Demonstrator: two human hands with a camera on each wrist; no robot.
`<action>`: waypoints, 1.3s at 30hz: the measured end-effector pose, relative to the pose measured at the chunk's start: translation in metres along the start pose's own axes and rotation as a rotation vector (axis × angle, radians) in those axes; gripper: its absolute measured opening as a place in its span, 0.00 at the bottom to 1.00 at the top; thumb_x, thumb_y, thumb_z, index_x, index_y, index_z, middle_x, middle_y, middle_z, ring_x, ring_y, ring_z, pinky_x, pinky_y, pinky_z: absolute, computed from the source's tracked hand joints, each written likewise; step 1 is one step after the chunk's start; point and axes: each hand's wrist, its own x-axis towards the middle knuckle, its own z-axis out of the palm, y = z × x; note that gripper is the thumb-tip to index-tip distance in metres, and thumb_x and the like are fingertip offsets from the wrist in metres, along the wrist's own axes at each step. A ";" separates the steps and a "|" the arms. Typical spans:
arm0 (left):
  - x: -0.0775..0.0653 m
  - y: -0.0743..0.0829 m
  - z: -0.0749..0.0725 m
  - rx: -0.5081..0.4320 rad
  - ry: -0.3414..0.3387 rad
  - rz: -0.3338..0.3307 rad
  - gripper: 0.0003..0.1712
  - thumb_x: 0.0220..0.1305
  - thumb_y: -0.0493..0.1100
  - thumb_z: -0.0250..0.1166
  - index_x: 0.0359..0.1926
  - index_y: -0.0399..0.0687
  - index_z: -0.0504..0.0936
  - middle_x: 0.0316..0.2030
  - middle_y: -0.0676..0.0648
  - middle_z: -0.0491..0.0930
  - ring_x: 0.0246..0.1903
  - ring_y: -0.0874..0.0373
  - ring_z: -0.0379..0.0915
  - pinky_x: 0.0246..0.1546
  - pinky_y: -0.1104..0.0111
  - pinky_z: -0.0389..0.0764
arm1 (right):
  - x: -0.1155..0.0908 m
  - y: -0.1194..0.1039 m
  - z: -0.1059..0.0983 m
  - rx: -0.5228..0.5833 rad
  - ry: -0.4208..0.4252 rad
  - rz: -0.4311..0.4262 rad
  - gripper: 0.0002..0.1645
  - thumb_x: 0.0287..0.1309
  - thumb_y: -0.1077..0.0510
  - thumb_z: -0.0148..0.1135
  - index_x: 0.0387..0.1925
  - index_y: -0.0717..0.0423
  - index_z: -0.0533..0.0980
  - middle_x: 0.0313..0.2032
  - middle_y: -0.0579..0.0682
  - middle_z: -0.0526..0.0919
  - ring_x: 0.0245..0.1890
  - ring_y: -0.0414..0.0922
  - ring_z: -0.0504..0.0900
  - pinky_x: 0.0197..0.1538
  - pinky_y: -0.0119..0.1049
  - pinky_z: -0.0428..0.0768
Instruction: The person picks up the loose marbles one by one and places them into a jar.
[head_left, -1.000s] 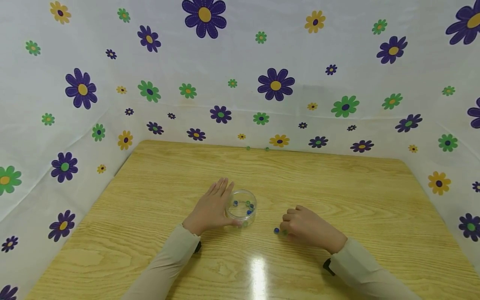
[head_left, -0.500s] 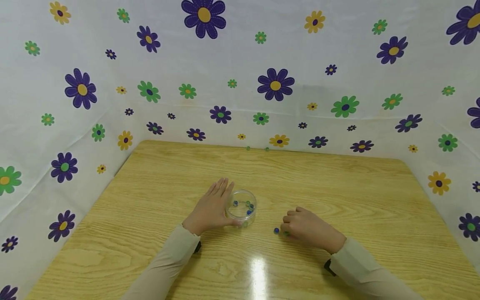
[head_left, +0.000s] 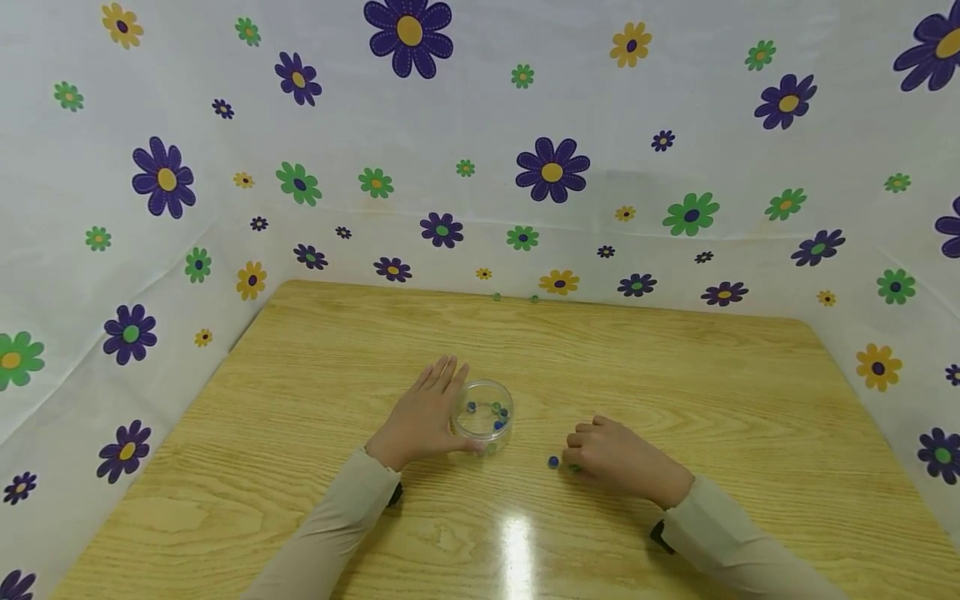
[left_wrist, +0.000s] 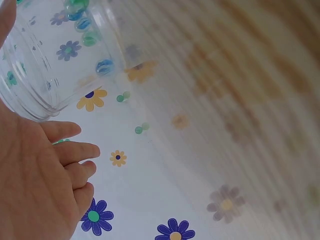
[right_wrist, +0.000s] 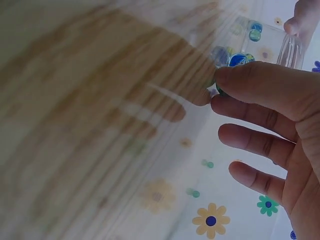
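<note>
"Head view?"
"Clear round jar [head_left: 487, 438] upright on the wood-grain table [head_left: 360, 333], blue and green marbles [head_left: 498, 425] inside. Left hand [head_left: 423, 417] touching it, fingers extended, thumb spread along the near wall. Right hand [head_left: 618, 457] over a green marble [head_left: 575, 467], just beside a blue marble [head_left: 552, 462]; grip hidden here."
"Left wrist?"
"Ridged jar mouth and swirled marbles, details unresolved from above."
"Right wrist?"
"Grip visible: thumb and index finger pinch the green marble; three other fingers stand apart."
</note>
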 end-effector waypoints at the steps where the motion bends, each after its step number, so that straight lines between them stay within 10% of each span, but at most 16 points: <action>1: 0.000 0.000 0.000 0.000 0.000 0.000 0.67 0.46 0.76 0.61 0.72 0.36 0.47 0.72 0.33 0.46 0.73 0.43 0.38 0.73 0.53 0.46 | 0.000 0.000 0.000 0.004 0.004 0.000 0.10 0.45 0.51 0.73 0.31 0.46 0.82 0.29 0.40 0.82 0.31 0.38 0.78 0.37 0.34 0.79; 27: 0.001 -0.002 0.005 0.018 0.015 0.001 0.67 0.45 0.77 0.60 0.72 0.36 0.47 0.72 0.33 0.47 0.73 0.43 0.40 0.73 0.54 0.47 | -0.004 0.004 0.004 -0.065 0.053 -0.009 0.11 0.43 0.53 0.74 0.29 0.48 0.80 0.28 0.41 0.81 0.30 0.38 0.76 0.35 0.33 0.76; 39: 0.001 -0.002 0.004 0.017 0.002 -0.004 0.67 0.45 0.77 0.60 0.73 0.37 0.46 0.72 0.34 0.46 0.73 0.44 0.38 0.73 0.54 0.46 | 0.000 0.021 -0.002 -0.143 0.284 -0.049 0.15 0.35 0.55 0.75 0.25 0.50 0.76 0.25 0.42 0.78 0.28 0.40 0.74 0.32 0.34 0.73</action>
